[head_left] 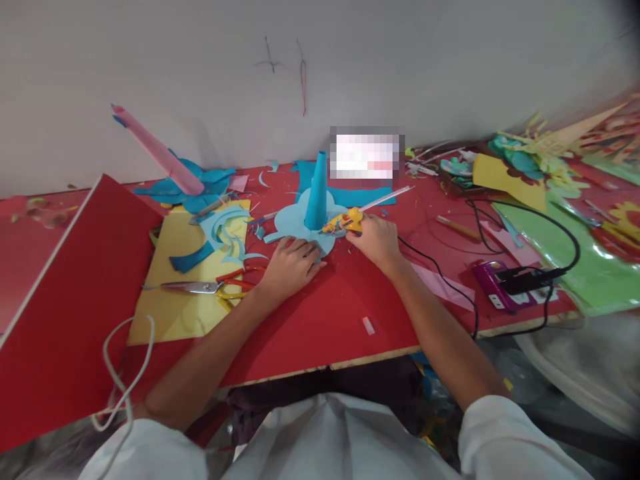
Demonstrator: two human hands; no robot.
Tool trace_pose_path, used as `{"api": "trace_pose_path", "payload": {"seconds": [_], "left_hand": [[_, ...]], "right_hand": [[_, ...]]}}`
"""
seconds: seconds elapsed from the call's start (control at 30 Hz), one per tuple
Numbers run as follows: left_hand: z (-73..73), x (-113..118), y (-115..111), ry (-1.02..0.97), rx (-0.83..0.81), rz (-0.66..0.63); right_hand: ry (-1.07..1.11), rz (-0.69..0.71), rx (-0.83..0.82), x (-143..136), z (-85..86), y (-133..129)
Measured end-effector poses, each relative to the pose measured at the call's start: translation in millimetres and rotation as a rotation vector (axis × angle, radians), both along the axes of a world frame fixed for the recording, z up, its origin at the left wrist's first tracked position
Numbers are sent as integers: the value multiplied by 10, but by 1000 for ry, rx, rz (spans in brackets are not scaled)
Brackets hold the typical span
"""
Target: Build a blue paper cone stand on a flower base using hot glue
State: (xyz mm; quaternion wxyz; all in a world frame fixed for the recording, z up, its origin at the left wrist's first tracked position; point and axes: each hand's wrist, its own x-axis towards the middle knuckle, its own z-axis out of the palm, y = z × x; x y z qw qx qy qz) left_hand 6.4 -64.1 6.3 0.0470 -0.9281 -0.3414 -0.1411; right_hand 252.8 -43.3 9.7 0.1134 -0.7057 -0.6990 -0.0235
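Observation:
A dark blue paper cone stands upright on a light blue petal-shaped paper base at the middle of the red table. My left hand lies on the front edge of that base, fingers spread and flat. In my right hand is a yellow glue gun, gripped with its nozzle at the foot of the cone. A clear glue stick juts from the back of the gun.
Scissors and blue scraps lie on yellow paper at left, beside a raised red board. A pink paper tube leans behind. At right are a purple power strip, black cables and green sheets.

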Motion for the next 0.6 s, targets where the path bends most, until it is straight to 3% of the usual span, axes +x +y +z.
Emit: {"api": "trace_pose_path", "payload": {"seconds": [0.6], "left_hand": [[1,8,-3,16,5,8]], "right_hand": [[10,11,12,-89,30,-35]]}}
